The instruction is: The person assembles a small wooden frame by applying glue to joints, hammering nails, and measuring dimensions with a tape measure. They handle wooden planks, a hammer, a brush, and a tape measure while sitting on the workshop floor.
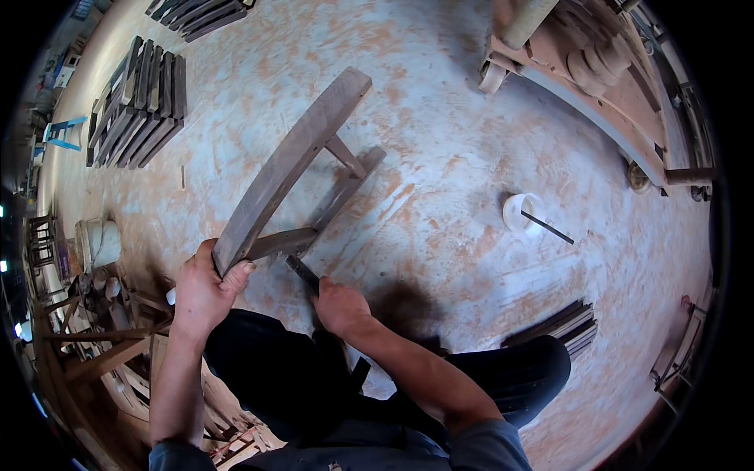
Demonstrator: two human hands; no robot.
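A pale, patchy floor [448, 149], streaked blue-white and reddish brown, spreads out beyond the hands, with broad room for moving ahead of them and to their right. A wheeled cart [597, 108] stands well ahead and to the right, its near edge facing the hands across that open stretch. To the left the room is tighter: a heap of timber [110, 361] crowds in just beside the left forearm. The person's dark-clad legs [259, 369] lie below the hands and limit the space there.

Well ahead and to the left of the hands, a stack of dark frames [149, 106] stands on the floor, with a second stack [200, 14] farther off.

The wooden frame [290, 165] is raised in front of the body, slanting away from the left hand [206, 286] toward the upper right. Its long curved bar and a shorter bar are joined by two crosspieces, leaving a gap between; its far end points over open floor. The left hand is clamped around the near end of the curved bar, thumb along the inner edge.

A bundle of dark slats [561, 326] lies right of the right hand [342, 304], beside the knee. A white bucket [98, 242] stands left of the left hand; a smaller white tub [522, 212] sits ahead and right of both, a dark stick [550, 228] projecting past its rim.

The hands are apart, the right one closed on a narrow dark tool [302, 271]. Its tip is near the lower crosspiece; whether they touch I cannot tell.
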